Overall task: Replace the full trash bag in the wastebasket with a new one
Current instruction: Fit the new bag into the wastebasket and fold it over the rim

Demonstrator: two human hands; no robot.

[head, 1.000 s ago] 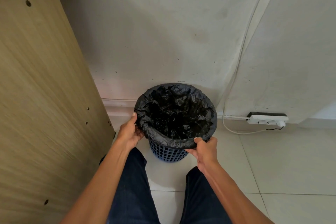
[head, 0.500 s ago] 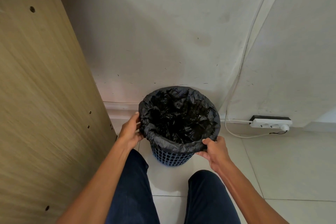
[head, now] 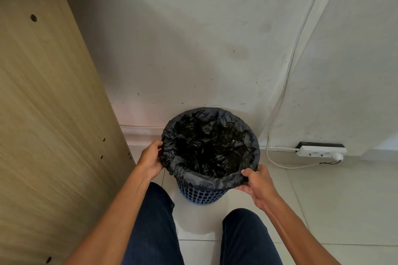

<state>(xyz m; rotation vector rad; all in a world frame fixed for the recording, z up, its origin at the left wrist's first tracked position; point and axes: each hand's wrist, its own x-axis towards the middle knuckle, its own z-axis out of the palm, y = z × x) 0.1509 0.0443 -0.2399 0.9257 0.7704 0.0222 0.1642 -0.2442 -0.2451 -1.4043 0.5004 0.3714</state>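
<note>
Left hand (head: 150, 160) is on the left side of the wastebasket (head: 202, 194), fingers curled against the folded-over edge of the black trash bag (head: 211, 148). Its fingertips are buried in the plastic, so I can't see how deep the grip goes. Right hand (head: 258, 185) is at the near-right of the rim and pinches the bag's hem, thumb on top, fingers tucked under. The hands are well apart, one on each side.

The bag lines the blue lattice basket and its top is turned down over the rim. The inside is just dark crumples, and I can't make out what's in it. Only a strip of lattice shows below the hem.

The basket stands on the tiled floor (head: 333, 200) against the wall (head: 193, 38). There's a wooden panel (head: 43, 114) to its left and a white power strip (head: 321, 153) with its cable (head: 277, 163) to its right. My view cuts off the person's dark trouser legs (head: 150, 232) in front of it.

Since a second ago, the right hand has slid round the rim from the near edge toward the right. The left has barely shifted.
</note>
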